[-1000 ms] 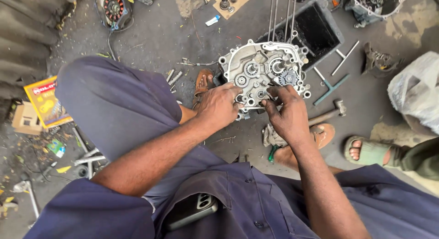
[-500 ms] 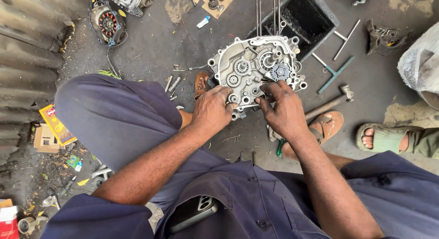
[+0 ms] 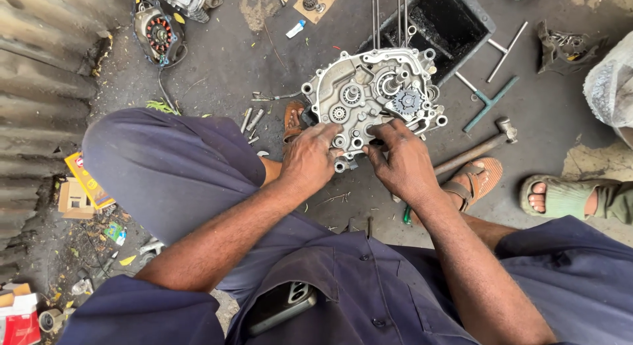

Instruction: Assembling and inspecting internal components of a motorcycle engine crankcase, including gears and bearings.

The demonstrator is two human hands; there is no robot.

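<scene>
A silver engine crankcase half (image 3: pixel 369 94) with exposed gears and shafts stands on the grey ground in front of my knees. My left hand (image 3: pixel 310 159) grips its near lower-left edge. My right hand (image 3: pixel 400 160) rests on the near lower edge beside it, fingers curled on the casing just below a dark toothed gear (image 3: pixel 407 102). Both forearms reach forward over my dark blue overalls.
A hammer (image 3: pixel 475 150) lies right of the case, with T-handle wrenches (image 3: pixel 491 101) and a black tray (image 3: pixel 448 22) beyond. A stator coil (image 3: pixel 158 35) lies far left. Another person's sandalled foot (image 3: pixel 560 196) is at right. Small boxes (image 3: pixel 86 187) sit by the left wall.
The view has shifted so the crankcase sits slightly higher and more central. Both hands stay on its near edge, with the right hand's fingers lower on the casing.
</scene>
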